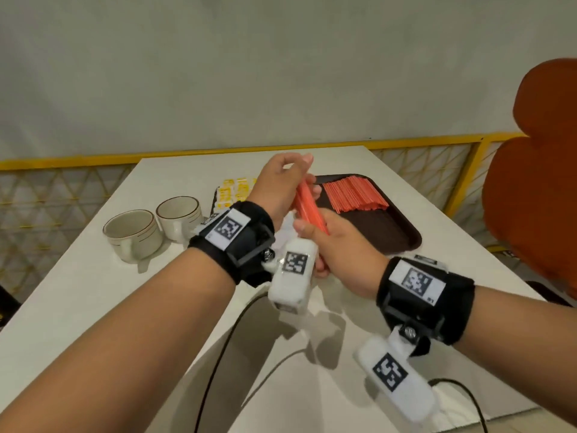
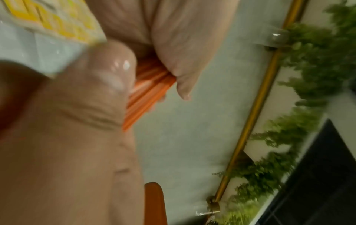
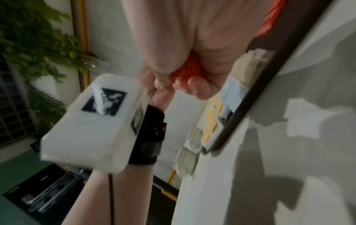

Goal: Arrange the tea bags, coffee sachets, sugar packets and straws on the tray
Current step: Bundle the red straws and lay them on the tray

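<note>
With both hands gripping 1 straw bundle (image 1: 309, 207) above the tray (image 1: 402, 235), left hand (image 1: 281, 185) and right hand (image 1: 340, 245) probably square it for placing.

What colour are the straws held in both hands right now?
Orange-red, matching the pile on the tray. The straws show best in the head view.

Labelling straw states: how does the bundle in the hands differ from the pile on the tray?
The bundle is gripped by the left hand and right hand, above the tray; the pile lies flat on it. The bundle is tight and steeply angled; the pile is spread in a wide layer. Both are orange straws.
</note>
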`<action>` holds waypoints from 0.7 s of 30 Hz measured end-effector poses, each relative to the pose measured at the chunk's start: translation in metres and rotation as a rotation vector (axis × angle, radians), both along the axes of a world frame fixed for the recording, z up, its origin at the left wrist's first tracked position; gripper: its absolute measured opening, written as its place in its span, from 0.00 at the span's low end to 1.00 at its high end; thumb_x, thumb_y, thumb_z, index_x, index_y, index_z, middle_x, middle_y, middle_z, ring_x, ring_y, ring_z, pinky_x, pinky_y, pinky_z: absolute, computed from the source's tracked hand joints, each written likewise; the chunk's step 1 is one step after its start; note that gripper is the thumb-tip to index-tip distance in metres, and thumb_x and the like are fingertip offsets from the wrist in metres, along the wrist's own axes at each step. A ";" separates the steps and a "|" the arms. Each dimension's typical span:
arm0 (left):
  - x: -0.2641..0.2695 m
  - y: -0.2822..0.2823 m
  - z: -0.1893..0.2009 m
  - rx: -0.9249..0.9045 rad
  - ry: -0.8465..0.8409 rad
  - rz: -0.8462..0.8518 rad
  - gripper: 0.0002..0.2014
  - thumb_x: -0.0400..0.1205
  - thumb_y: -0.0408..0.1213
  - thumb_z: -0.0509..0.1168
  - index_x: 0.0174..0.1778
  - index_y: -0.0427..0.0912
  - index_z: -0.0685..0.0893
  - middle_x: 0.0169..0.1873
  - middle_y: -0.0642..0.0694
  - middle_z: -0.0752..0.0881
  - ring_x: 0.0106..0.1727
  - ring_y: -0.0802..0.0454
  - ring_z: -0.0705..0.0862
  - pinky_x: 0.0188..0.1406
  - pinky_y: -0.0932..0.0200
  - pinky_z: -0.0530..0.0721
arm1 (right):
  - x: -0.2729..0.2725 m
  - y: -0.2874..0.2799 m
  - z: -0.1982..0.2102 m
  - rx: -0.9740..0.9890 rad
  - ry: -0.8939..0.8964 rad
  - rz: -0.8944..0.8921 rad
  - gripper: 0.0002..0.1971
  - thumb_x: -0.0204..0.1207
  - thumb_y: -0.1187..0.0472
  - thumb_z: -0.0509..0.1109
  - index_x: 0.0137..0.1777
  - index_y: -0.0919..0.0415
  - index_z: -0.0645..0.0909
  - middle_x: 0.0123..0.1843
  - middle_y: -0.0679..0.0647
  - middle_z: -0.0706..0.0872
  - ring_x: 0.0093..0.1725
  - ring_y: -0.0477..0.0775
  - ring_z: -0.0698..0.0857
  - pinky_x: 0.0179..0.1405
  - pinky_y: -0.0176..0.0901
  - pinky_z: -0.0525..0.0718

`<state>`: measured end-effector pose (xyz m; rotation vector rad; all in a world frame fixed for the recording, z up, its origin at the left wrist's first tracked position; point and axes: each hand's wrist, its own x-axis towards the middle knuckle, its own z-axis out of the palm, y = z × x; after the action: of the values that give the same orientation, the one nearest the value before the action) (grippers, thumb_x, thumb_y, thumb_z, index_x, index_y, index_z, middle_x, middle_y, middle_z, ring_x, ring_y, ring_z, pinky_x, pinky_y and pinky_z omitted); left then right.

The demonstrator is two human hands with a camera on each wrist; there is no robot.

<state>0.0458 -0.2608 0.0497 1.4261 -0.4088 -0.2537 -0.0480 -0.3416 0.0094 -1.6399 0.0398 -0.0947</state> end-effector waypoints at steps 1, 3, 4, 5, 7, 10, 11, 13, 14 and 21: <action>0.006 -0.010 -0.002 0.013 0.049 -0.043 0.10 0.85 0.39 0.62 0.59 0.38 0.76 0.36 0.43 0.83 0.36 0.47 0.85 0.48 0.47 0.86 | 0.010 -0.013 0.003 0.035 0.029 -0.025 0.08 0.86 0.58 0.61 0.58 0.62 0.70 0.24 0.49 0.72 0.20 0.46 0.68 0.17 0.37 0.68; 0.018 -0.029 -0.010 0.115 0.089 -0.122 0.08 0.86 0.36 0.61 0.52 0.33 0.78 0.37 0.38 0.82 0.37 0.44 0.81 0.47 0.46 0.83 | 0.030 -0.041 0.008 0.106 0.127 -0.069 0.12 0.86 0.58 0.61 0.64 0.62 0.68 0.27 0.50 0.72 0.19 0.44 0.67 0.15 0.35 0.67; 0.023 -0.037 -0.013 0.169 0.105 -0.146 0.09 0.85 0.35 0.61 0.47 0.31 0.79 0.37 0.34 0.82 0.36 0.44 0.80 0.47 0.46 0.81 | 0.041 -0.054 0.011 0.104 0.181 -0.081 0.12 0.86 0.57 0.61 0.64 0.62 0.69 0.29 0.52 0.72 0.20 0.44 0.67 0.15 0.34 0.68; 0.030 -0.045 -0.016 0.214 0.130 -0.162 0.09 0.85 0.35 0.62 0.46 0.31 0.81 0.40 0.31 0.82 0.38 0.42 0.80 0.49 0.46 0.81 | 0.052 -0.068 0.012 0.071 0.229 -0.079 0.10 0.86 0.57 0.61 0.61 0.62 0.71 0.30 0.53 0.71 0.20 0.44 0.67 0.15 0.34 0.68; 0.043 -0.060 -0.017 0.357 0.128 -0.178 0.13 0.84 0.38 0.64 0.46 0.30 0.84 0.43 0.30 0.85 0.42 0.42 0.82 0.60 0.43 0.83 | 0.071 -0.090 0.015 -0.007 0.315 -0.048 0.08 0.87 0.58 0.60 0.53 0.63 0.74 0.29 0.53 0.69 0.22 0.44 0.66 0.17 0.33 0.68; 0.064 -0.081 -0.007 0.680 0.023 -0.166 0.15 0.83 0.46 0.65 0.44 0.35 0.86 0.38 0.40 0.87 0.35 0.50 0.82 0.39 0.61 0.85 | 0.100 -0.114 0.016 -0.091 0.438 -0.031 0.07 0.85 0.59 0.61 0.49 0.62 0.76 0.28 0.53 0.73 0.24 0.46 0.68 0.19 0.33 0.70; 0.073 -0.088 -0.005 0.750 0.017 -0.143 0.14 0.83 0.46 0.66 0.42 0.38 0.84 0.36 0.43 0.85 0.31 0.53 0.80 0.28 0.63 0.80 | 0.109 -0.119 0.017 -0.128 0.474 -0.040 0.06 0.84 0.60 0.62 0.53 0.63 0.76 0.30 0.54 0.74 0.26 0.47 0.69 0.20 0.34 0.72; 0.085 -0.100 -0.003 0.809 0.062 -0.124 0.12 0.83 0.45 0.65 0.43 0.39 0.82 0.33 0.46 0.83 0.29 0.54 0.79 0.23 0.64 0.74 | 0.127 -0.127 0.015 -0.213 0.524 -0.058 0.10 0.83 0.61 0.63 0.59 0.67 0.78 0.36 0.58 0.76 0.30 0.51 0.74 0.25 0.39 0.77; 0.091 -0.106 -0.002 0.826 0.071 -0.118 0.12 0.83 0.46 0.65 0.47 0.38 0.82 0.34 0.44 0.83 0.32 0.52 0.80 0.26 0.63 0.75 | 0.135 -0.129 0.016 -0.289 0.533 -0.059 0.09 0.83 0.63 0.62 0.56 0.68 0.79 0.38 0.59 0.78 0.33 0.54 0.77 0.32 0.44 0.80; 0.131 -0.134 -0.013 1.123 -0.099 -0.162 0.16 0.84 0.46 0.61 0.61 0.38 0.82 0.56 0.41 0.85 0.36 0.52 0.77 0.27 0.63 0.68 | 0.173 -0.142 0.022 -0.998 0.536 -0.008 0.18 0.82 0.66 0.62 0.28 0.59 0.70 0.28 0.51 0.74 0.30 0.51 0.74 0.38 0.41 0.75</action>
<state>0.1770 -0.3951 0.0368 2.5139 -0.4872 -0.6020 0.1247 -0.4835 0.0311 -2.6194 0.4712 0.3834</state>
